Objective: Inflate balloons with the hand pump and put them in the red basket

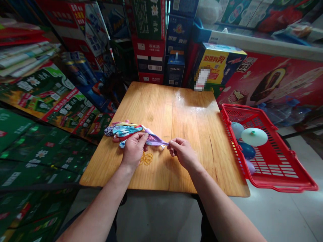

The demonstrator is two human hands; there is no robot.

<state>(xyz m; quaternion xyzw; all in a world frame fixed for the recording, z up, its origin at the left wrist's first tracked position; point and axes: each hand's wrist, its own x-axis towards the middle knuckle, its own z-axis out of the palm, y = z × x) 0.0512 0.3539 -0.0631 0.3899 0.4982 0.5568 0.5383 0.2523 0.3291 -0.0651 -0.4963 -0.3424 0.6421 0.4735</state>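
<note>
Purple cloth point(158, 140) spans left hand point(135, 147) to right hand point(182, 150), both sets of fingers pinching it, nearer table's point(191, 114) front edge than back; best kept evenly taut, clear of rubber bands point(147, 159).

"Where's it brightest?"

"Beyond the right hand point(183, 153): pale glare on the table point(151, 104), as if lit from that side. A soft shadow lies nearer than the grip."

"And dimmest?"

"Left of the grip, where the boxes point(37, 148) sink into gloom."

"Sharpness?"

"Fair around the left hand point(134, 148). Far right of the grip, the basket point(277, 186) looks stretched; beyond, pixelation hides part of the yellow box point(214, 62)."
</note>
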